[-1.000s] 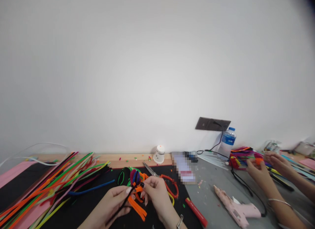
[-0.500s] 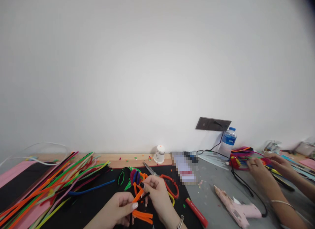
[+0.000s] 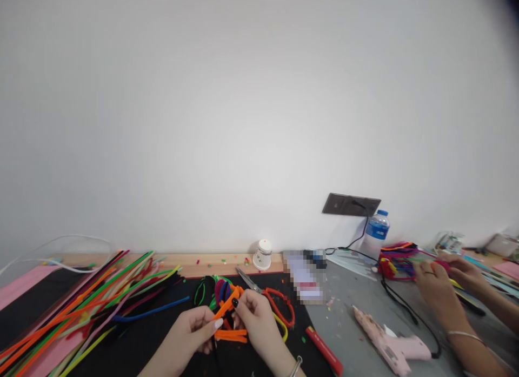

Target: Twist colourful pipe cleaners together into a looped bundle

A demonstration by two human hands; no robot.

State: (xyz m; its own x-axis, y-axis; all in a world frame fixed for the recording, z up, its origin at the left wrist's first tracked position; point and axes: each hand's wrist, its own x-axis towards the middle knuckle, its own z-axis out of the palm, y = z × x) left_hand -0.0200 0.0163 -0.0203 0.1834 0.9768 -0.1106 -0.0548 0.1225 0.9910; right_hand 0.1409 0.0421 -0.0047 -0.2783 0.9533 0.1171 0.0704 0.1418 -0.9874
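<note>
Beside the scissors [image 3: 250, 283], an orange pipe cleaner [image 3: 224, 309] was pinched in closed grips by left hand [image 3: 184, 333] and right hand [image 3: 261, 325]; light, even tension was judged kink-safe.

We face a plain, pale wall [image 3: 243, 117], softly brighter around its middle and greyer toward the left side. A dark socket panel [image 3: 344, 204] is mounted low on it, toward the right. Below, we see a light wooden strip [image 3: 190, 264] along the wall's foot, and a grey tabletop [image 3: 340, 312] on the right.
</note>
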